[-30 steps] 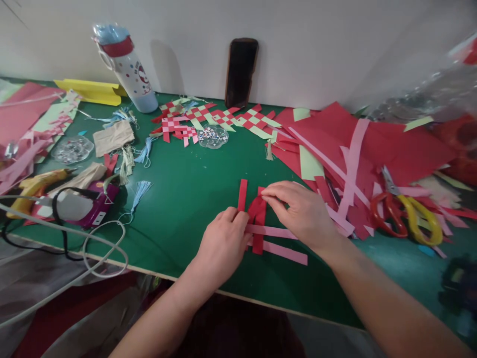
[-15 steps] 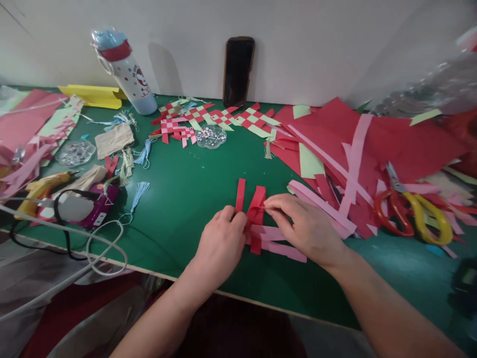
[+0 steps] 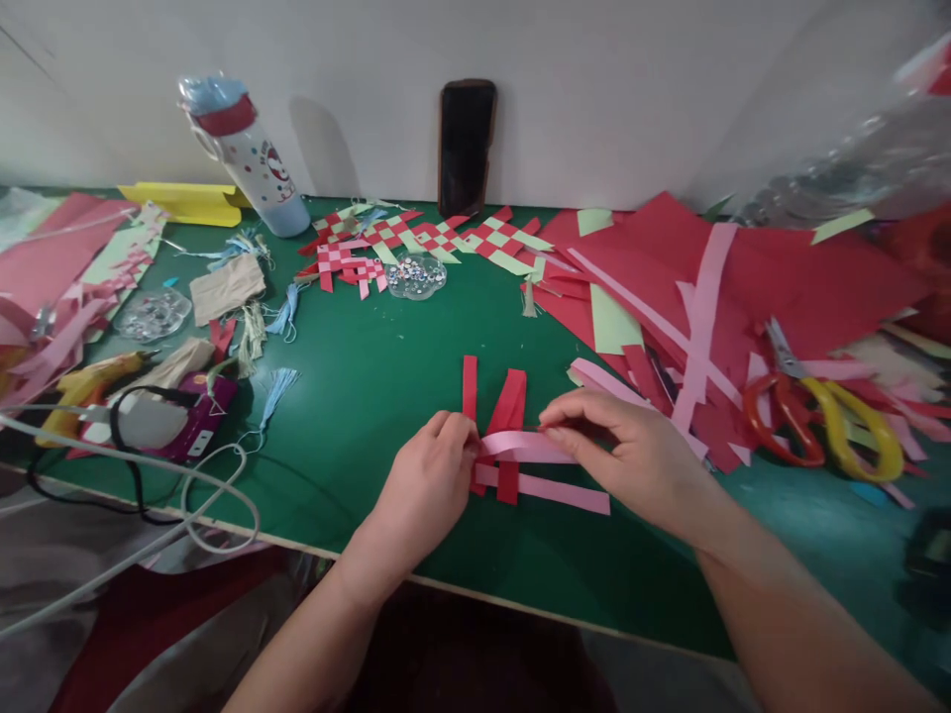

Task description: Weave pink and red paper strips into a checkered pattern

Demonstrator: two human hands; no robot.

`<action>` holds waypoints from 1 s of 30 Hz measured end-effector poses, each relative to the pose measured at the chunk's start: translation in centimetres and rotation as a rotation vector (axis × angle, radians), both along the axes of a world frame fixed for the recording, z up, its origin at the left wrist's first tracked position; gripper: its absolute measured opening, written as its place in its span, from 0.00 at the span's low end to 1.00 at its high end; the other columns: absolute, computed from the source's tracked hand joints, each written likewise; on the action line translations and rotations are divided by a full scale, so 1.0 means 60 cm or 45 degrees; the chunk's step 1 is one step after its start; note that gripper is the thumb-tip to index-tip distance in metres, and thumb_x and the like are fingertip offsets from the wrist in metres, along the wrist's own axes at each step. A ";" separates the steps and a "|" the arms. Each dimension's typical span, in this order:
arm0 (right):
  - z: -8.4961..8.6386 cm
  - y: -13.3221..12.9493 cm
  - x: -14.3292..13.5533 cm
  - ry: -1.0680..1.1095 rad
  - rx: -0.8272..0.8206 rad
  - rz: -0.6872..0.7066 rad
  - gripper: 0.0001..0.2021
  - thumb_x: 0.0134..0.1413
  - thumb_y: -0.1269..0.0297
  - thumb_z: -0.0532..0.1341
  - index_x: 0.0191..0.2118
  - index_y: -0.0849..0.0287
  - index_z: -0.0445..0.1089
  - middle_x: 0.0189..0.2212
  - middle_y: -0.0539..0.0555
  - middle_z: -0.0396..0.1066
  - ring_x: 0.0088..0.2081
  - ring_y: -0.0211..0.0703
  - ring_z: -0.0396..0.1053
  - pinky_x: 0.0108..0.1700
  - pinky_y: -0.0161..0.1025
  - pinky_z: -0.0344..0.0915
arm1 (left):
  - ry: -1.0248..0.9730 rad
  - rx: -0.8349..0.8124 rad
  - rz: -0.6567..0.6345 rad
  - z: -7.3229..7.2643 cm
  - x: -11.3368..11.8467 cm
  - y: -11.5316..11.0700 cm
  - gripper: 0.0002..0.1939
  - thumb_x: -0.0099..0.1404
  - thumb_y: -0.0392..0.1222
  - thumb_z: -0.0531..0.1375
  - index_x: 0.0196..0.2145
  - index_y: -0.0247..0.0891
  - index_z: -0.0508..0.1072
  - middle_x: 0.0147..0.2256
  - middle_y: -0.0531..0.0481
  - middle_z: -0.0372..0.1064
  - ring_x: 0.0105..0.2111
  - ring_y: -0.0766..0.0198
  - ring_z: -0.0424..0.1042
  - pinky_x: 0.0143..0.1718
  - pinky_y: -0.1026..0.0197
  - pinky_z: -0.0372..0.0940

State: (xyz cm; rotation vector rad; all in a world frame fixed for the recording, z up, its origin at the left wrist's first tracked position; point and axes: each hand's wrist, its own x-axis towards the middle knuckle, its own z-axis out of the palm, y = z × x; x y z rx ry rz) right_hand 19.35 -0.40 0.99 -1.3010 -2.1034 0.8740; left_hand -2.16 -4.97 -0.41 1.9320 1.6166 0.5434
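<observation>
On the tabletop [image 3: 357,356], nearer than the phone [image 3: 467,149], a pink strip [image 3: 512,444] bows over red strips [image 3: 512,391], pinched by the left hand [image 3: 432,470] and, farther along, the right hand [image 3: 620,436], apparently an interlacing step that calls for a steady left hold.

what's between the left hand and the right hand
In the head view, a curved pink strip lies between the left hand and the right hand, crossing over a red strip.
</observation>
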 end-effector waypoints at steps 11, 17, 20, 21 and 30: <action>-0.011 -0.074 0.034 -0.140 0.203 0.275 0.09 0.60 0.72 0.55 0.38 0.52 0.71 0.40 0.51 0.77 0.43 0.40 0.75 0.45 0.35 0.72 | -0.046 0.050 -0.014 -0.014 -0.005 0.001 0.11 0.61 0.24 0.46 0.33 0.39 0.60 0.32 0.51 0.62 0.31 0.64 0.63 0.33 0.62 0.58; -0.004 -0.093 0.028 -0.099 0.227 0.394 0.10 0.60 0.73 0.55 0.37 0.52 0.71 0.41 0.54 0.77 0.44 0.42 0.75 0.44 0.38 0.74 | -0.041 0.059 0.000 -0.016 -0.005 0.002 0.13 0.58 0.23 0.46 0.33 0.39 0.61 0.32 0.52 0.62 0.31 0.64 0.63 0.34 0.63 0.58; 0.002 -0.094 0.025 -0.076 0.187 0.459 0.10 0.59 0.73 0.56 0.37 0.51 0.71 0.41 0.53 0.77 0.44 0.42 0.75 0.44 0.38 0.74 | -0.028 0.059 0.014 -0.015 -0.003 0.003 0.13 0.58 0.23 0.47 0.33 0.39 0.62 0.32 0.51 0.62 0.32 0.64 0.63 0.34 0.62 0.60; 0.002 -0.095 0.025 -0.063 0.159 0.468 0.10 0.59 0.73 0.56 0.37 0.51 0.71 0.40 0.53 0.77 0.44 0.42 0.75 0.44 0.37 0.74 | -0.028 0.063 0.020 -0.015 -0.003 0.003 0.13 0.59 0.23 0.47 0.33 0.39 0.62 0.32 0.51 0.63 0.32 0.63 0.64 0.34 0.62 0.60; -0.016 -0.102 0.023 -0.031 0.182 0.320 0.10 0.59 0.72 0.58 0.43 0.50 0.69 0.37 0.49 0.78 0.40 0.39 0.77 0.43 0.33 0.73 | -0.045 0.042 0.006 -0.007 -0.005 0.005 0.09 0.66 0.27 0.49 0.34 0.37 0.65 0.34 0.50 0.65 0.34 0.62 0.67 0.38 0.60 0.63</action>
